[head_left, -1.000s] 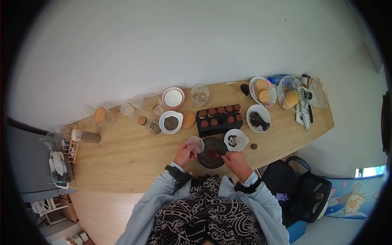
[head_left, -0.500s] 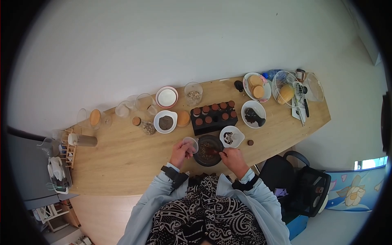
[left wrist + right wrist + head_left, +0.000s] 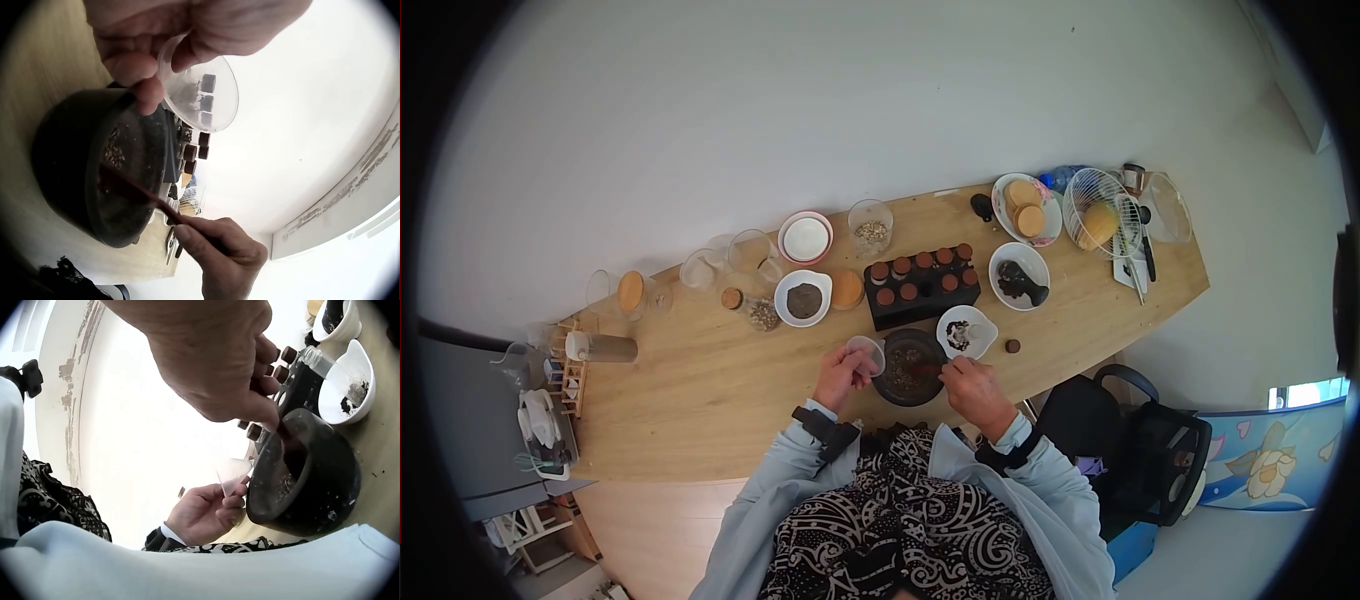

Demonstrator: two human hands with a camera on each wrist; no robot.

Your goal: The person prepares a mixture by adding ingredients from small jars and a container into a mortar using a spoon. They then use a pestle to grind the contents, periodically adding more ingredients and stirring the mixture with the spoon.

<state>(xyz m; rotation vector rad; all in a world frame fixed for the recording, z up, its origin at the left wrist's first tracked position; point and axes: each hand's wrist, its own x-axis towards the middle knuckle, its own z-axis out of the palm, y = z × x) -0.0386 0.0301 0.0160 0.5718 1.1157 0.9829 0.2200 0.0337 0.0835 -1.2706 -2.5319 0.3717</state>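
My left hand [image 3: 837, 380] pinches a small clear plastic funnel [image 3: 232, 474] by its rim, beside the left edge of a black stone mortar [image 3: 65, 165]. Thumb and fingers of my right hand [image 3: 978, 392] grip the handle of a dark red spoon [image 3: 137, 192]. Its bowl end reaches down into the mortar, among small brown seeds or dried bits [image 3: 114, 153]. Just behind the mortar stands a black rack [image 3: 920, 310] of brown-capped vials. A white spouted bowl [image 3: 369, 362] to the right holds dark bits and an uncapped glass vial [image 3: 317, 361].
A loose brown cap [image 3: 1012, 346] lies right of the spouted bowl. Farther right is a white bowl [image 3: 1040, 262] with a black pestle. Left of the rack are a bowl of grey-brown powder [image 3: 804, 300], a cork-topped jar [image 3: 762, 314] and a wooden lid [image 3: 847, 289].
The spoon has shifted a little inside the mortar, with my right hand still gripping it. My left hand keeps the funnel at the mortar's left edge. The head view has turned slightly.
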